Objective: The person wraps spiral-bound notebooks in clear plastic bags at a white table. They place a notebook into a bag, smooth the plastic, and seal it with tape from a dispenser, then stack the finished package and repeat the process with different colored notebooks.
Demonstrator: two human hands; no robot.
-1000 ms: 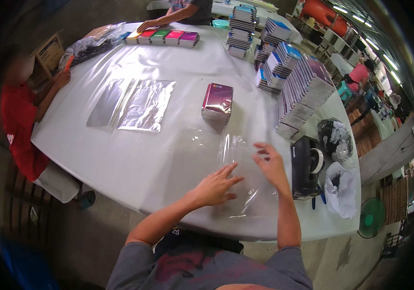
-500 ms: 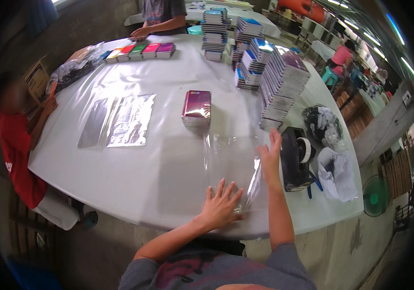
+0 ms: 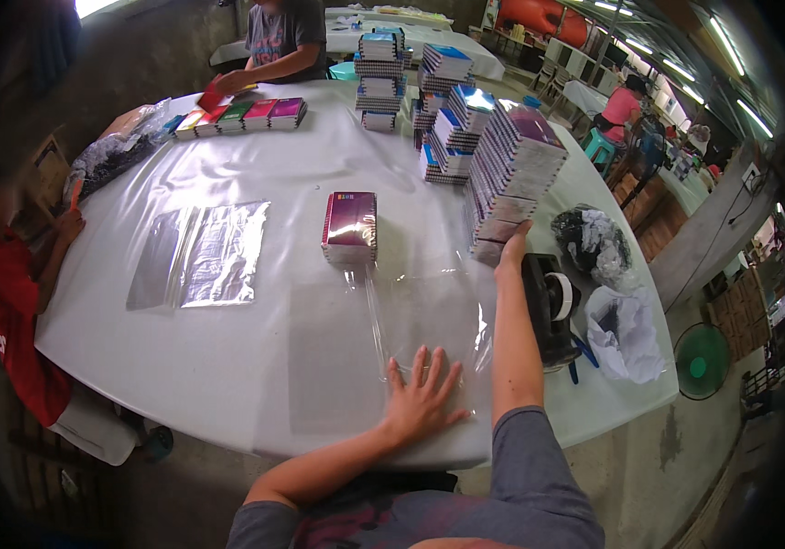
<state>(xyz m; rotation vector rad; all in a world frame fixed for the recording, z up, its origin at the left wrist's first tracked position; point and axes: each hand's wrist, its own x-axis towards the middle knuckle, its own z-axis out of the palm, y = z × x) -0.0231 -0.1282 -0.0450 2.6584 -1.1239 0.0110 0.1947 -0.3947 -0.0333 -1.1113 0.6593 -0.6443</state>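
Note:
My left hand [image 3: 422, 395] lies flat, fingers spread, on a clear plastic sheet [image 3: 429, 316] spread over the white table [image 3: 255, 366] near its front edge. My right hand [image 3: 511, 245] reaches forward to the foot of a leaning stack of spiral notebooks [image 3: 513, 178] and touches the lowest ones; whether it grips one is not visible. A small pile of purple-covered notebooks [image 3: 350, 228] stands just beyond the sheet, to the left of my right hand.
A black tape dispenser [image 3: 550, 306] and crumpled bags [image 3: 626, 329] lie right of my arm. Shiny sheets [image 3: 200, 254] lie at the left. More notebook stacks [image 3: 438, 101] stand at the back. One person sits at the left [image 3: 8, 302], another at the far end [image 3: 282, 41].
My right hand left the plastic sheet and stretched forward to the leaning notebook stack. My left hand stayed flat on the sheet, sliding slightly toward the front edge.

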